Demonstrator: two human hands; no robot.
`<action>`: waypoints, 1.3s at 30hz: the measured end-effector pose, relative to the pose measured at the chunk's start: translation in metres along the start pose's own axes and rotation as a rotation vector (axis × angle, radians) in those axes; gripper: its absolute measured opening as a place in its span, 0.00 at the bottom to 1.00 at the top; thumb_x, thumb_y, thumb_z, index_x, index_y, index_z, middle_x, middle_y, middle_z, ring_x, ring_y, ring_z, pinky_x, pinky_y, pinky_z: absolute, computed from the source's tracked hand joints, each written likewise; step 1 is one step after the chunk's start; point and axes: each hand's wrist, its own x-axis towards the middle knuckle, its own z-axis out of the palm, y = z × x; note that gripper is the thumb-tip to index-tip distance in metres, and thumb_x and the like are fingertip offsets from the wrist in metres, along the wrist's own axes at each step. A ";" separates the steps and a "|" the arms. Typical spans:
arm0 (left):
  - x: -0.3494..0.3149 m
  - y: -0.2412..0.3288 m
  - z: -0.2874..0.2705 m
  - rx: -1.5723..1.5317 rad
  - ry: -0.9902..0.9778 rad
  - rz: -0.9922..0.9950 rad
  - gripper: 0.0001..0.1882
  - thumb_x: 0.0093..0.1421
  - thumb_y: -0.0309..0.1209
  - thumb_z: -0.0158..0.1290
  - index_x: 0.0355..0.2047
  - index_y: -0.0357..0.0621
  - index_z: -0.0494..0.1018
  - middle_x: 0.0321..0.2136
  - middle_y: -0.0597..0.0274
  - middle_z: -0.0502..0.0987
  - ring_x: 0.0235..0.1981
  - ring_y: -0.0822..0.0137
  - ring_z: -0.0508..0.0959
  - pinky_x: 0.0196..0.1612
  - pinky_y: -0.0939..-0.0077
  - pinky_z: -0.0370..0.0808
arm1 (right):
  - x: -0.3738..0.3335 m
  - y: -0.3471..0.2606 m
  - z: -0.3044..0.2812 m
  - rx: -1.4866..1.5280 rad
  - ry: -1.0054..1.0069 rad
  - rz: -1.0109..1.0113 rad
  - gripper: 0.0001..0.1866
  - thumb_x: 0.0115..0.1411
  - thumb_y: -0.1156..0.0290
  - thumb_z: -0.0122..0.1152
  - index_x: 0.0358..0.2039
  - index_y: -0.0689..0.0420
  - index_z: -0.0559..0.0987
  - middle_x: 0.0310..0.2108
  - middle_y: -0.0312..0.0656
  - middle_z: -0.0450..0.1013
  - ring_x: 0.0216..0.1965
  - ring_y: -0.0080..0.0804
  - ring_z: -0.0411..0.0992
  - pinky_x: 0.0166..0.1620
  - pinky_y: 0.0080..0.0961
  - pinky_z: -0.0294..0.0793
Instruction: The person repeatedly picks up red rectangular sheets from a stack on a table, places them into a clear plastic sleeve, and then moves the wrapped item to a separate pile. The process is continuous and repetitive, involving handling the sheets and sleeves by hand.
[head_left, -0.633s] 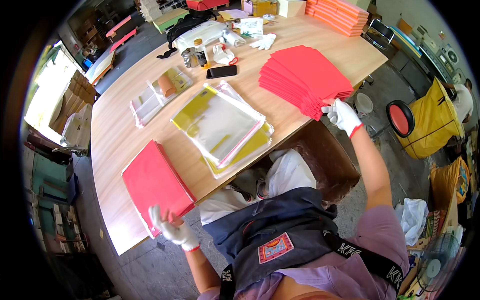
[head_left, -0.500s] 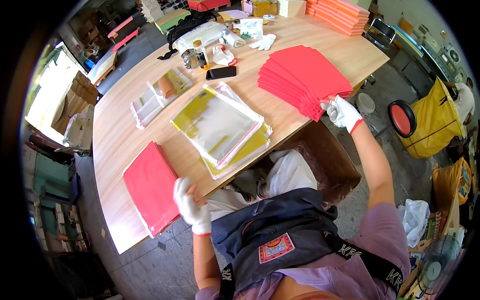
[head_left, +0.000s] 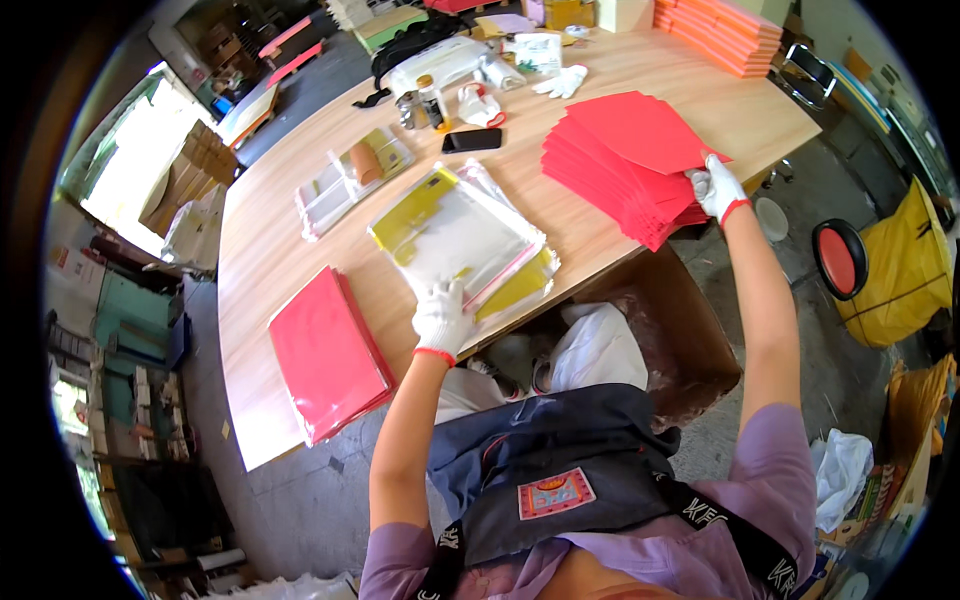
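My right hand, in a white knit glove with a red cuff, pinches the near right corner of the top red sheet. That corner is raised off the fanned stack of red sheets below it. My left hand, gloved alike, is at the near edge of a pile of clear plastic bags with yellow areas. Its fingers look bent onto the top bag's edge, and the fingertips are partly hidden. Left of it lies a pile of red sheets in clear bags, slightly overhanging the table edge.
Behind the bags are a black phone, a bottle, loose gloves and a smaller bag bundle with a brown roll. Orange stacks stand at the far right. A cardboard box sits below the table's near edge.
My left hand has moved right, from beside the bagged red pile onto the plastic bags. My right hand has lifted the top red sheet's corner. The whole view has shifted slightly.
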 end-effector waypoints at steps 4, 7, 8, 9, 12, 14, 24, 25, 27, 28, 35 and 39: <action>0.014 -0.016 0.019 -0.046 0.120 -0.011 0.10 0.47 0.31 0.53 0.32 0.53 0.71 0.34 0.61 0.73 0.38 0.56 0.74 0.35 0.59 0.74 | -0.008 0.001 0.010 -0.177 -0.059 -0.205 0.04 0.60 0.72 0.47 0.34 0.56 0.67 0.24 0.47 0.70 0.14 0.21 0.63 0.14 0.13 0.63; 0.009 -0.033 0.028 -0.084 0.284 0.010 0.07 0.47 0.30 0.53 0.29 0.50 0.71 0.32 0.60 0.73 0.36 0.56 0.74 0.33 0.61 0.74 | -0.057 0.019 0.014 -0.214 -0.099 -0.179 0.06 0.60 0.73 0.46 0.39 0.54 0.68 0.26 0.45 0.71 0.16 0.25 0.67 0.14 0.15 0.64; 0.007 -0.034 0.028 -0.111 0.322 -0.005 0.08 0.47 0.29 0.53 0.30 0.50 0.71 0.32 0.59 0.73 0.36 0.56 0.73 0.32 0.60 0.74 | -0.086 0.033 0.022 -0.130 -0.069 -0.223 0.07 0.60 0.73 0.45 0.39 0.54 0.69 0.27 0.42 0.72 0.17 0.23 0.68 0.13 0.14 0.63; 0.005 -0.037 0.029 -0.156 0.312 -0.035 0.08 0.47 0.29 0.53 0.30 0.50 0.71 0.32 0.60 0.73 0.37 0.56 0.73 0.33 0.60 0.73 | -0.104 0.036 0.003 -0.171 -0.224 -0.117 0.08 0.59 0.72 0.46 0.39 0.53 0.71 0.28 0.38 0.73 0.17 0.22 0.68 0.13 0.14 0.63; 0.000 -0.051 0.029 -0.250 0.307 -0.096 0.08 0.47 0.29 0.53 0.31 0.51 0.73 0.32 0.62 0.73 0.38 0.57 0.72 0.37 0.62 0.72 | -0.172 0.059 0.004 -0.154 -0.428 0.246 0.12 0.56 0.70 0.49 0.40 0.60 0.71 0.27 0.36 0.73 0.15 0.19 0.68 0.12 0.15 0.64; -0.001 -0.051 0.028 -0.262 0.318 -0.097 0.07 0.47 0.29 0.53 0.29 0.51 0.73 0.32 0.62 0.73 0.39 0.57 0.72 0.37 0.62 0.72 | -0.195 0.082 0.000 -0.129 -0.486 0.460 0.15 0.56 0.71 0.48 0.43 0.63 0.71 0.27 0.38 0.74 0.14 0.18 0.68 0.14 0.13 0.65; 0.000 -0.044 0.005 -0.618 0.387 0.149 0.09 0.55 0.19 0.44 0.31 0.45 0.73 0.32 0.60 0.74 0.26 0.61 0.74 0.30 0.74 0.71 | -0.229 0.182 -0.010 0.148 -0.242 0.529 0.10 0.58 0.72 0.51 0.42 0.55 0.69 0.24 0.38 0.71 0.12 0.22 0.64 0.11 0.14 0.59; 0.000 -0.047 0.003 -0.632 0.372 0.168 0.10 0.55 0.18 0.44 0.31 0.44 0.73 0.32 0.60 0.74 0.25 0.61 0.74 0.30 0.74 0.71 | -0.233 0.185 -0.007 0.251 -0.272 0.547 0.12 0.59 0.73 0.50 0.44 0.57 0.68 0.26 0.40 0.71 0.13 0.22 0.65 0.12 0.14 0.61; 0.001 -0.051 -0.002 -0.659 0.342 0.205 0.10 0.55 0.17 0.43 0.31 0.43 0.72 0.32 0.60 0.74 0.25 0.62 0.74 0.30 0.75 0.71 | -0.233 0.193 -0.013 0.332 -0.395 0.546 0.13 0.59 0.74 0.49 0.46 0.59 0.67 0.31 0.43 0.72 0.14 0.22 0.66 0.14 0.14 0.63; -0.001 -0.050 -0.004 -0.656 0.343 0.197 0.11 0.52 0.16 0.44 0.32 0.43 0.72 0.32 0.60 0.74 0.25 0.63 0.74 0.29 0.75 0.71 | -0.235 0.194 -0.011 0.323 -0.377 0.528 0.13 0.59 0.74 0.49 0.46 0.59 0.68 0.31 0.43 0.72 0.15 0.22 0.66 0.14 0.14 0.63; -0.028 -0.032 0.010 -0.518 0.515 0.212 0.18 0.47 0.17 0.48 0.37 0.50 0.72 0.37 0.61 0.73 0.32 0.55 0.75 0.33 0.69 0.74 | -0.276 0.194 0.036 0.205 -0.217 0.362 0.11 0.60 0.71 0.50 0.43 0.58 0.68 0.24 0.36 0.68 0.14 0.19 0.61 0.16 0.14 0.59; -0.042 0.044 0.011 -1.870 0.910 -0.256 0.26 0.52 0.15 0.51 0.52 0.43 0.62 0.40 0.59 0.72 0.37 0.67 0.75 0.37 0.75 0.74 | -0.289 0.191 0.024 0.086 -0.412 0.278 0.14 0.61 0.68 0.49 0.46 0.57 0.66 0.25 0.36 0.69 0.15 0.20 0.65 0.15 0.14 0.59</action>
